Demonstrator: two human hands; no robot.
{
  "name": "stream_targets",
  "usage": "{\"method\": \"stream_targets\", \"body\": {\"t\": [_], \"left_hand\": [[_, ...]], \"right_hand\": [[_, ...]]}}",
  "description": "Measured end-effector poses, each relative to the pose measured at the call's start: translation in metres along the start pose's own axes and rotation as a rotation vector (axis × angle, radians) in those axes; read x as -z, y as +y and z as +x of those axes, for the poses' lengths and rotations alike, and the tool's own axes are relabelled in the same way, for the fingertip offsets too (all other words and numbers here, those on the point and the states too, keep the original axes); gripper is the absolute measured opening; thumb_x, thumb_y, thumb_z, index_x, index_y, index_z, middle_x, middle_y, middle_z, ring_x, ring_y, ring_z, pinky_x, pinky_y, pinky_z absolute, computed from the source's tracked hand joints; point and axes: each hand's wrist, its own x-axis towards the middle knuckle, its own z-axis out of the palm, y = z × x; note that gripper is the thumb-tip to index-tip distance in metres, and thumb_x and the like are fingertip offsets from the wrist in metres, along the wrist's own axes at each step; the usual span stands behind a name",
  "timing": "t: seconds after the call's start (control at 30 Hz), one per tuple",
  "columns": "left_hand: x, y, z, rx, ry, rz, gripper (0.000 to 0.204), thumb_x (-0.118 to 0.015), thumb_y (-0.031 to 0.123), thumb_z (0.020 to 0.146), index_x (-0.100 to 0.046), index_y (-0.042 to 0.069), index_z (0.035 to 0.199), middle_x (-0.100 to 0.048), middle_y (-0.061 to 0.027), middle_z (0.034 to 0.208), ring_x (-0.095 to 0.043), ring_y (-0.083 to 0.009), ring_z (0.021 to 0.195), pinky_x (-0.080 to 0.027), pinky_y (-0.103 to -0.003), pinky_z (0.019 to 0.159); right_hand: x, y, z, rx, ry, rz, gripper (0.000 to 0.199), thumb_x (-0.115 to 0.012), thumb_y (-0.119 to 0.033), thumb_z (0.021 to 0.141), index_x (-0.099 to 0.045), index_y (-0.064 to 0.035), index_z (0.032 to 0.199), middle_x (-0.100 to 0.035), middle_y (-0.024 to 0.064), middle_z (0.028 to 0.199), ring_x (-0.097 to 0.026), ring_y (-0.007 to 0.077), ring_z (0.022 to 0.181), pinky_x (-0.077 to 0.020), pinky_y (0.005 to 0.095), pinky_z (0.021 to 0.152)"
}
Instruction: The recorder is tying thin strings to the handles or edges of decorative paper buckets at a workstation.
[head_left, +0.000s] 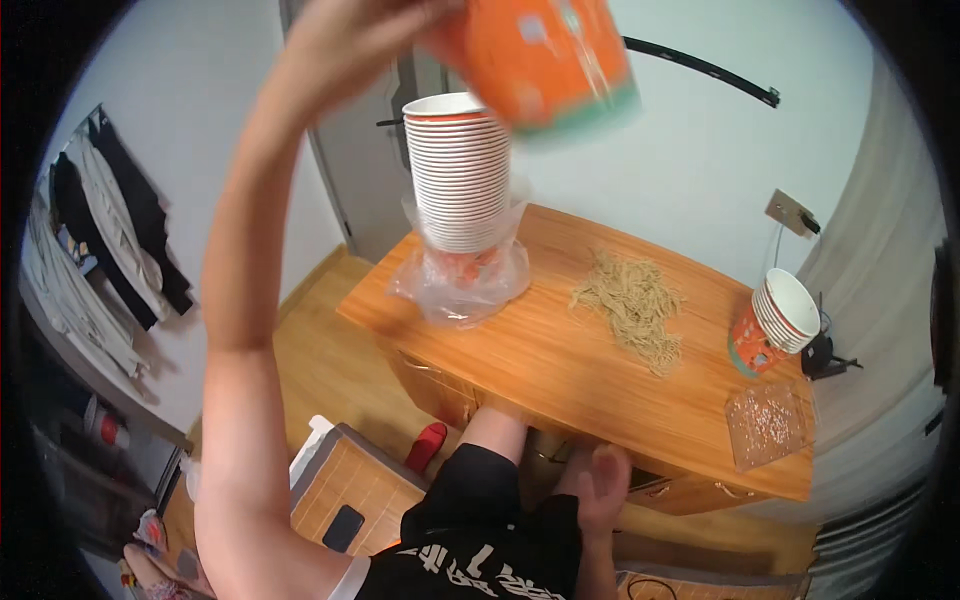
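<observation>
My left hand [375,35] is raised high, closed on an orange paper cup [545,60] with a green base band, blurred by motion and cut by the top edge. Beneath it stands a tall stack of nested paper cups [455,170] with white rims, its lower part inside a crumpled clear plastic bag [470,290]. My right hand [605,490] hovers low by the table's front edge, near my lap, fingers apart and nothing visible in it. A heap of thin tan strands [632,305] lies mid-table. Right of it, a shorter stack of orange paper cups [775,325] leans slightly.
The wooden table [560,370] has drawers along its front. A clear shallow tray [765,425] with small white bits sits at its right corner, beside a black device [825,355]. A wall socket [792,212] is at the right. Clothes hang at the left; a phone [343,528] lies below.
</observation>
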Motion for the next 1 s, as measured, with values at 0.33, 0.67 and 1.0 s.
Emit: {"method": "stream_targets", "body": {"t": [0.33, 0.67, 1.0], "left_hand": [[-0.168, 0.065, -0.135, 0.545, -0.317, -1.006, 0.029, -0.063, 0.018, 0.097, -0.068, -0.002, 0.116, -0.072, -0.0061, 0.094, -0.066, -0.0105, 0.080, -0.053, -0.024, 0.068], [-0.195, 0.053, -0.123, 0.524, -0.324, -1.217, 0.037, -0.053, 0.028, 0.101, -0.068, -0.003, 0.114, -0.071, -0.0100, 0.103, -0.067, -0.0137, 0.094, -0.053, -0.027, 0.084], [-0.190, 0.039, -0.150, 0.327, 0.075, -0.885, 0.023, -0.055, 0.014, 0.098, -0.069, -0.001, 0.107, -0.071, -0.0081, 0.102, -0.064, -0.0143, 0.101, -0.050, -0.028, 0.090]], "right_hand": [[-0.041, -0.094, 0.121, -0.028, 0.320, 0.479, 0.100, -0.067, -0.050, 0.088, -0.001, -0.0191, 0.156, -0.022, 0.0106, 0.158, -0.029, 0.0318, 0.144, -0.0300, 0.0519, 0.115], [-0.042, -0.071, 0.120, 0.075, 0.116, 0.589, 0.086, -0.060, -0.054, 0.091, -0.023, -0.0076, 0.153, -0.033, 0.0106, 0.155, -0.034, 0.0275, 0.142, -0.0299, 0.0516, 0.115], [-0.036, -0.087, 0.131, -0.020, 0.149, 1.016, 0.073, -0.039, -0.059, 0.098, -0.025, -0.0133, 0.152, -0.036, 0.0092, 0.153, -0.036, 0.0298, 0.140, -0.0324, 0.0511, 0.113]]}}
